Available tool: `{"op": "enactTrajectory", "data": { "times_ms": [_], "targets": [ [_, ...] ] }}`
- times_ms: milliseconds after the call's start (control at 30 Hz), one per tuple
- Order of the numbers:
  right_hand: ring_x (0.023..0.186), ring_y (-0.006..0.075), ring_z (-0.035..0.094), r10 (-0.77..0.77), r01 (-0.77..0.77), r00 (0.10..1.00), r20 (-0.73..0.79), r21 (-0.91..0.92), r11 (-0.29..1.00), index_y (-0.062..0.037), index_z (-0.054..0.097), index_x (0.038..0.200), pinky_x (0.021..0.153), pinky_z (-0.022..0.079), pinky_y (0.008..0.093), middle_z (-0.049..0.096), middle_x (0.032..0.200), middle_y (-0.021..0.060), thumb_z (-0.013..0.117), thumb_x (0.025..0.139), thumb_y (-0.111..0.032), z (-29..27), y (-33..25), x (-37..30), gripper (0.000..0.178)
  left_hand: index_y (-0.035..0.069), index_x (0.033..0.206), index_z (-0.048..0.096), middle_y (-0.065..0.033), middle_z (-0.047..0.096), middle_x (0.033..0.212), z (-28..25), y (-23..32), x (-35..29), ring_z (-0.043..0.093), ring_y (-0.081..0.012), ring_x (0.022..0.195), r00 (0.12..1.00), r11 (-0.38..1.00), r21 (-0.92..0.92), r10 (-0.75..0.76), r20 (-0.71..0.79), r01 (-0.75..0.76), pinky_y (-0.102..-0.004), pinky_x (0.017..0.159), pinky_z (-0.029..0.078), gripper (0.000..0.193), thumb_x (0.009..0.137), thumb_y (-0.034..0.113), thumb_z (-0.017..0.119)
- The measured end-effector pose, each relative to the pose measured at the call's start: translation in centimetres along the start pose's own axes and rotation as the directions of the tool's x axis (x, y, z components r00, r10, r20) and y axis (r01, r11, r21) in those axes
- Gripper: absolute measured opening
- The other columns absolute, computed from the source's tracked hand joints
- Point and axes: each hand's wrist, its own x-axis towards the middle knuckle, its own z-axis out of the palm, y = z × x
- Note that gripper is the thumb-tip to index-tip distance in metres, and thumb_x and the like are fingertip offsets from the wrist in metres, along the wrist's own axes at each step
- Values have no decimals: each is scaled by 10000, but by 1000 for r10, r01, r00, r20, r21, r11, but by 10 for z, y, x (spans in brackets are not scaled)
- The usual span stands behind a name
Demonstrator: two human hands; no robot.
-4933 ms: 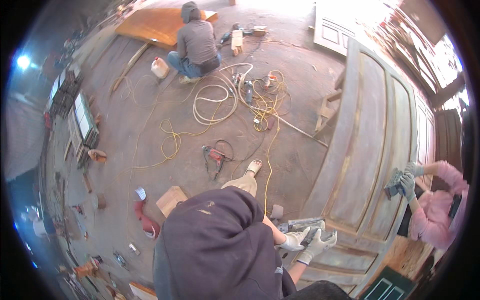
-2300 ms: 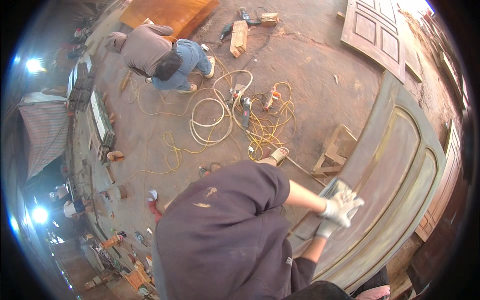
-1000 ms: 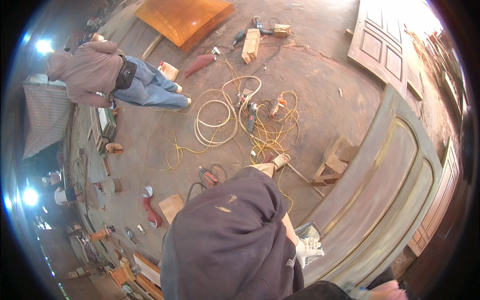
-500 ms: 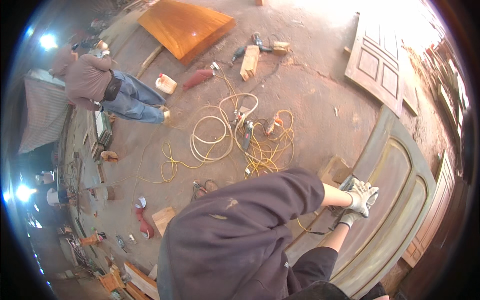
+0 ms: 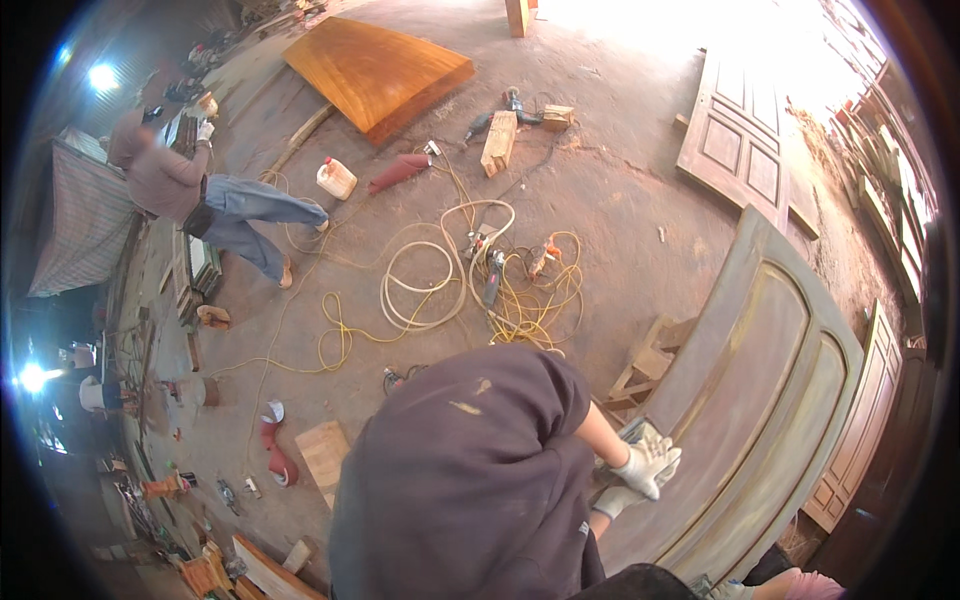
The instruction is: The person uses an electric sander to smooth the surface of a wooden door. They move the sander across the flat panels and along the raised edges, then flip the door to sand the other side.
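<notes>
My left hand point(image 5: 648, 466), in a white work glove, presses down on a flat grey tool point(image 5: 637, 431), mostly hidden under the gloves. It looks like a hand-held sander, though its kind is not clear. Close against it and partly beneath it is my right hand point(image 5: 617, 499), also gloved, with its fingers hidden. Both hands are over the left edge of a large arched wooden door panel point(image 5: 725, 375), whose brown-grey face has raised mouldings. My dark sleeves reach in from the lower middle.
A wooden trestle point(image 5: 640, 375) stands beside the panel. Yellow cords point(image 5: 540, 310) and a pale hose point(image 5: 395, 255) lie coiled on the floor. A co-worker point(image 5: 175, 180) stands far left. Another person's pink sleeve point(image 5: 812, 586) shows at lower right. More panelled doors point(image 5: 735, 145) lie beyond.
Both my hands have moved left and down across the panel with the tool, uncovering the trestle. The far co-worker has changed stance. A pink sleeve has come into view at lower right.
</notes>
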Motion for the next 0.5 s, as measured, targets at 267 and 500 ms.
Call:
{"op": "enactTrajectory", "data": {
  "times_ms": [267, 500],
  "targets": [
    [1161, 249, 558, -5, -6, 997, -71, -156, 988, -34, 435, 1357, 995, 456, 377, 552, 1295, 141, 493, 947, -201, -40, 18, -6, 447, 32, 1425, 371, -263, 465, 1327, 2, -4, -2, 478, -396, 1239, 997, 997, -33, 75, 35, -74, -476, 1066, 361, 1009, 590, 423, 781],
    [1153, 245, 560, 4, -20, 996, -90, -181, 983, -36, 442, 1347, 989, 458, 373, 555, 1286, 138, 496, 942, -200, -10, -2, 54, 440, 31, 1426, 382, -254, 468, 1327, -13, -23, 38, 472, -392, 1249, 940, 983, -82, 181, 287, -165, -471, 1067, 360, 1014, 574, 409, 783]
  ]
}}
